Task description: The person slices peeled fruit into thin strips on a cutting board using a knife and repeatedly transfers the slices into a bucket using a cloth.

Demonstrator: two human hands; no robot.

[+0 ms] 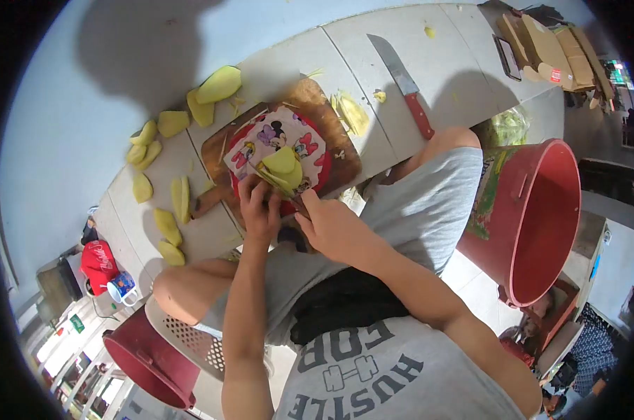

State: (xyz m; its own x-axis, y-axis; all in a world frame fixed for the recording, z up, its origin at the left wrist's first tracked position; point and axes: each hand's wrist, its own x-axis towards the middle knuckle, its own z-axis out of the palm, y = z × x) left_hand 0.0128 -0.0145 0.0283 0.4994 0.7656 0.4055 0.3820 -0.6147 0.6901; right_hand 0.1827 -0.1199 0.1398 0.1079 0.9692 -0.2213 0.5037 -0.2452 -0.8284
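Note:
A round red pad with a cartoon-print top [243, 159] lies on a wooden cutting board [342, 164]. Pale green-yellow slices, which look like peeled green mango [282, 162], are stacked on the pad. My left hand [259, 204] presses curled fingers against the near-left side of this stack. Close beside it, my right hand [334, 227] is closed around the brown handle of a small knife [300, 204]; its blade is mostly hidden at the slices. Thin cut strips [352, 115] lie at the board's right edge.
Several peeled mango pieces [168, 225] lie along the left of the tiled counter [296, 52]. A large knife with a red handle [418, 115] rests at the right. Red bins [520, 210] stand right and lower left, and cardboard boxes [541, 49] at the far right.

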